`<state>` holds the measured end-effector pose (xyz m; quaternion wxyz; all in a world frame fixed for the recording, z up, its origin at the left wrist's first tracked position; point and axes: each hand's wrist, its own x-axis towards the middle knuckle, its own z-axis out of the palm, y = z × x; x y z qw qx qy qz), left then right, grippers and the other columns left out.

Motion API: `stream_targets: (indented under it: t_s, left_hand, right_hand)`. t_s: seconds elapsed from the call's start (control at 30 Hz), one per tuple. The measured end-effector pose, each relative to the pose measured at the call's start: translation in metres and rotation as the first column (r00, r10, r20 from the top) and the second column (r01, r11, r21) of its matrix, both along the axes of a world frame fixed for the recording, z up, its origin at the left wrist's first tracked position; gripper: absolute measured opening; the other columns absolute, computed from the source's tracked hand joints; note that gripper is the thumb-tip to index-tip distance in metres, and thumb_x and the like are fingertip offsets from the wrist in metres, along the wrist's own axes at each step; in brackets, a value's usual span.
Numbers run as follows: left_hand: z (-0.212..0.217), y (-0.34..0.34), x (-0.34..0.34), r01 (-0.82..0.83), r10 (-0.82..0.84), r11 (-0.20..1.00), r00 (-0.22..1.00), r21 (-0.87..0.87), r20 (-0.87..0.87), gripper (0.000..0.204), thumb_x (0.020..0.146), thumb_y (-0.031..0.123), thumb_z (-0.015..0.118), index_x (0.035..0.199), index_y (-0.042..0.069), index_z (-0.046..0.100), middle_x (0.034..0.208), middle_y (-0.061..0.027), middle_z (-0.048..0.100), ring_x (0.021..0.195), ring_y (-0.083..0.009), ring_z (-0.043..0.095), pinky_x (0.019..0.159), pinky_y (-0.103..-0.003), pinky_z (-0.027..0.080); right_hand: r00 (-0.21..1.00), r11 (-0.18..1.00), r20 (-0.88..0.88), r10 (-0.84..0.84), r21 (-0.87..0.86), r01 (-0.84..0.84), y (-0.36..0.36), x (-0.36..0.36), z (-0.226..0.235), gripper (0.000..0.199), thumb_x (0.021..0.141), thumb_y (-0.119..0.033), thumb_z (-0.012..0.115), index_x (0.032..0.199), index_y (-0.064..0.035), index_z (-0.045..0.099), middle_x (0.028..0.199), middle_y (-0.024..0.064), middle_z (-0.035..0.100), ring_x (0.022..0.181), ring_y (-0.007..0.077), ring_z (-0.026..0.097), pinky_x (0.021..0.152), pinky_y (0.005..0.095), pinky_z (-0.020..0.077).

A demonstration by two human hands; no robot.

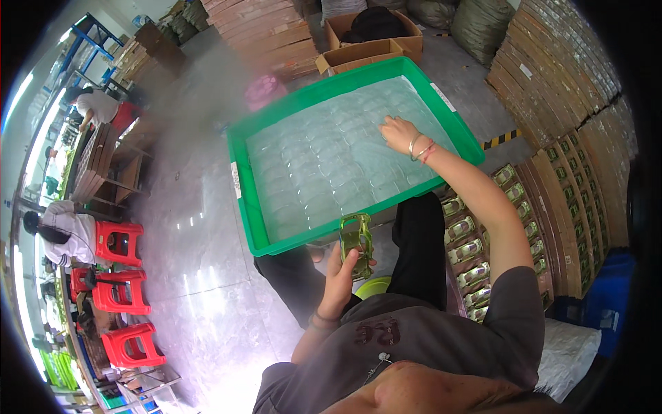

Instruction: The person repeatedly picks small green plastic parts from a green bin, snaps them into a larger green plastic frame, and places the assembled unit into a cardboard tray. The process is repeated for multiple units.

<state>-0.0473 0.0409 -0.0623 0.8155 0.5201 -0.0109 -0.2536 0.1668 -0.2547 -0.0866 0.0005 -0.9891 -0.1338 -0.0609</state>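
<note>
Sorting over the green crate on a grey floor

Left hand [343, 269] is gripping a green toy car [356, 243]; right hand [400, 133] is spreading flat on clear trays inside the green crate [243, 186], red stools [117, 243] standing nearby.

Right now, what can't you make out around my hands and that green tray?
Head view only:
- Right hand fingertips: pressed into the clear blister sheets, grip unclear.
- Green tray contents: glare hides how many sheets.
- Toy car in left hand: fingers cover its lower half.
- Yellow-green object below: blocked by legs.
</note>
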Motion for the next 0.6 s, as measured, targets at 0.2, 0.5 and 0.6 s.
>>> stream_targets:
  t_s: [0.2, 0.5, 0.6]
  left_hand:
    - [0.002, -0.006, 0.005, 0.025, -0.025, 1.000, 0.999, -0.011, 0.038, 0.039, 0.097, 0.025, 0.052, 0.128, 0.003, 0.044, 0.107, -0.0126, 0.059, 0.084, -0.0213, 0.064, 0.071, -0.031, 0.052]
    - [0.014, -0.014, 0.020, 0.030, -0.039, 0.992, 0.997, -0.123, -0.065, 0.042, 0.100, 0.039, 0.044, 0.118, 0.001, 0.048, 0.106, -0.0169, 0.061, 0.083, -0.0236, 0.065, 0.066, -0.036, 0.055]
    - [0.025, -0.021, 0.025, -0.003, -0.011, 0.989, 0.995, -0.145, -0.094, 0.043, 0.100, 0.040, 0.042, 0.115, 0.000, 0.050, 0.107, -0.0176, 0.061, 0.082, -0.0240, 0.065, 0.066, -0.037, 0.055]
  right_hand:
    - [0.995, 0.988, 0.012, 0.101, -0.119, -0.099, -0.015, -0.010, 0.006, 0.013, 0.079, -0.009, 0.063, 0.091, -0.0077, 0.066, 0.104, 0.0132, 0.060, 0.097, 0.0309, 0.061, 0.078, 0.0391, 0.0532]
    - [0.996, 0.884, -0.087, 0.030, 0.468, 0.015, -0.024, -0.020, 0.038, 0.043, 0.087, -0.015, 0.058, 0.130, -0.0130, 0.051, 0.099, 0.0089, 0.060, 0.090, 0.0201, 0.060, 0.074, 0.0339, 0.0505]
    - [0.950, 0.111, -0.291, 0.111, 0.954, 0.279, -0.027, -0.033, 0.052, 0.046, 0.093, -0.019, 0.054, 0.137, -0.0115, 0.044, 0.105, 0.0085, 0.060, 0.084, 0.0149, 0.060, 0.069, 0.0292, 0.0501]
